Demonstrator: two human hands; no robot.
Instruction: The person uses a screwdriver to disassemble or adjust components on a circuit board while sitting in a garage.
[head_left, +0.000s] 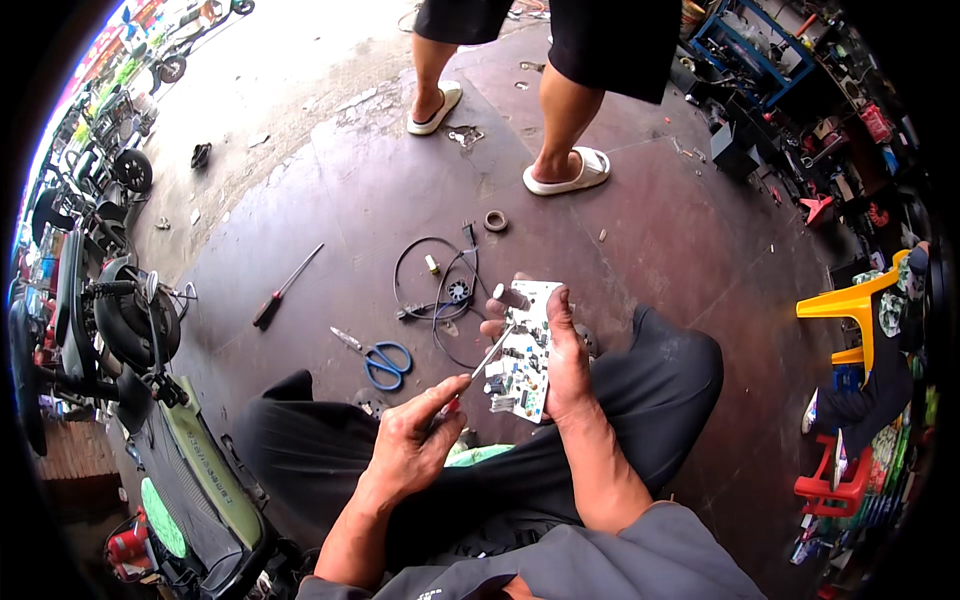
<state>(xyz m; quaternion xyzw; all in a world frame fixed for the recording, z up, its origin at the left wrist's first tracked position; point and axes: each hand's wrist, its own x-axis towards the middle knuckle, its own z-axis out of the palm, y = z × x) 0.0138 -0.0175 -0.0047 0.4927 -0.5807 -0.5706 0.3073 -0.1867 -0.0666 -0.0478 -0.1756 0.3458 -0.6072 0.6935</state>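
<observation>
My right hand point(568, 365) grips a white circuit board point(523, 365) crowded with small components, tilted upright above my lap. Its thumb lies along the board's right edge, and fingertips show past the left side. In my left hand point(415, 435) is a screwdriver point(490, 353); a bit of red handle shows between the fingers. The thin metal shaft slants up to the right, its tip at the board's left part. Whether the tip touches the board I cannot tell. Scissors with blue handles point(388, 366) lie spread on the floor just beyond my left hand.
A second screwdriver point(287, 288), a black power cord point(400, 270) and a tape roll point(496, 220) lie on the floor ahead. A person in white slippers point(568, 172) stands beyond. Left is a green scooter point(200, 450); right, a yellow stool point(850, 300) and a red stool point(833, 485).
</observation>
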